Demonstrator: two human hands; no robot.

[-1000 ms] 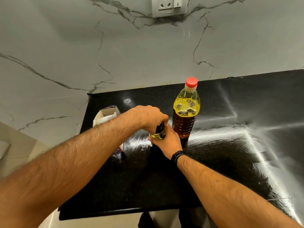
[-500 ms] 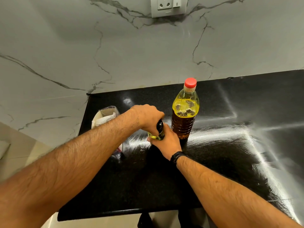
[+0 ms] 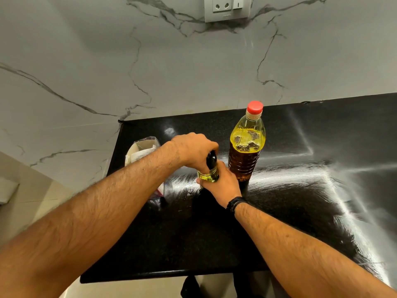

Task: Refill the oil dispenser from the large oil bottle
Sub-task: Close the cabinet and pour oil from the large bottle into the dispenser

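Two hands on the dispenser (image 3: 209,172) mid-counter (image 3: 214,244): your left hand (image 3: 194,150) curls over its black top, your right hand (image 3: 221,183) clamps its base; twist carelessly and your knuckles could topple the capped bottle (image 3: 246,147) just beside

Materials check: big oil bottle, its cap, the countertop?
Large oil bottle: clear plastic by the look, with a ribbed lower body and oil showing through. Red cap: opaque, matte, likely plastic. Countertop: black speckled polished stone, probably granite, with streaky glare across it.
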